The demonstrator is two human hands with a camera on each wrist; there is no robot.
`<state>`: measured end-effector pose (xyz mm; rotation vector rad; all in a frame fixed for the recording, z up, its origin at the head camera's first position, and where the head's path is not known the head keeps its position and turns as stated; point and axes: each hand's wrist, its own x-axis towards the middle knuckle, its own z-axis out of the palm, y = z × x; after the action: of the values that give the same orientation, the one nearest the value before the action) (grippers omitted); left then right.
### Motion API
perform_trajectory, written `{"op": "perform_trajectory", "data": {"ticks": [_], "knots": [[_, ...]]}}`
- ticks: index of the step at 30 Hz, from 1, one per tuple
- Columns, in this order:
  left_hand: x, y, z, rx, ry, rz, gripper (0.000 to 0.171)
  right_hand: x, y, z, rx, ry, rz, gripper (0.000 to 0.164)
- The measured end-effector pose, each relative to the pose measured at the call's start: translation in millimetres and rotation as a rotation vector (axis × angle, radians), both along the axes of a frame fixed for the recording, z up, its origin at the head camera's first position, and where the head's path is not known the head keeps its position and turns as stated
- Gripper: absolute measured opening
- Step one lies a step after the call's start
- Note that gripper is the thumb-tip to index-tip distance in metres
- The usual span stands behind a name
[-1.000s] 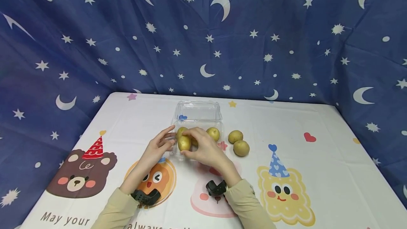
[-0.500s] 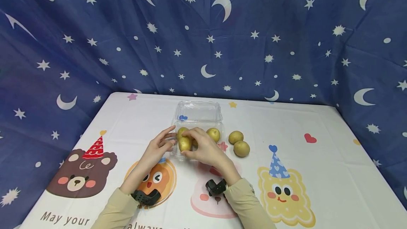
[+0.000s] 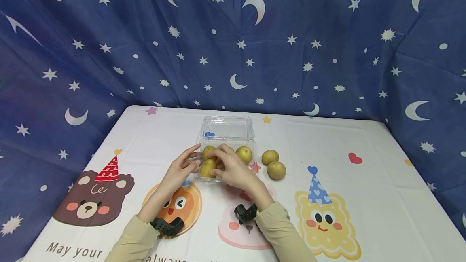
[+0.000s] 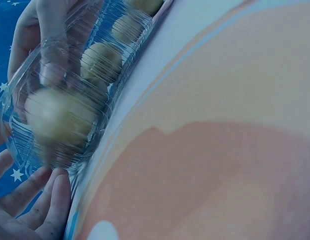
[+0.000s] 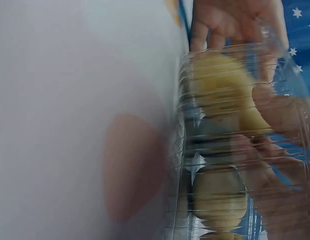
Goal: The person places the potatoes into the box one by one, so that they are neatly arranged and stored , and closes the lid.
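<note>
A clear plastic clamshell box (image 3: 228,142) lies on the table with its lid folded back, several yellow potatoes inside. My right hand (image 3: 233,168) reaches into it, thumb and fingers curled against a potato (image 3: 208,168) in the front left corner. Behind that one lies another potato (image 3: 208,152); a further potato (image 3: 244,155) sits on the right side. The right hand hides part of the middle. My left hand (image 3: 182,169) rests at the box's left wall with its fingers extended, their tips right at the plastic in the left wrist view.
Two loose potatoes, a rear potato (image 3: 270,157) and a front potato (image 3: 276,170), lie right of the box. A white cartoon-printed tablecloth (image 3: 382,197) covers the table. A dark blue curtain (image 3: 276,60) with moons and stars hangs behind it.
The right hand has lowered the potato into the front left corner, shifting it slightly left and down. The left hand and the loose potatoes stay where they were.
</note>
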<state>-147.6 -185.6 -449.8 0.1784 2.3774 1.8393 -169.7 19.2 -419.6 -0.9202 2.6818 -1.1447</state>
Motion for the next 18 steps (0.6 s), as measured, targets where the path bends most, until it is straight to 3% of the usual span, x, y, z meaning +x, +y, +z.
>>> {"op": "perform_trajectory", "data": {"ticks": [8, 18], "knots": [[0.2, -0.7, -1.5, -0.012, 0.003, 0.001, 0.052, -0.3, -0.3, -1.6, 0.003, 0.014, 0.012, 0.039], [0.5, -0.1, -0.6, -0.01, -0.003, 0.008, 0.053, 2.4, 1.8, -3.1, -0.094, -0.01, -0.035, 0.034]]}}
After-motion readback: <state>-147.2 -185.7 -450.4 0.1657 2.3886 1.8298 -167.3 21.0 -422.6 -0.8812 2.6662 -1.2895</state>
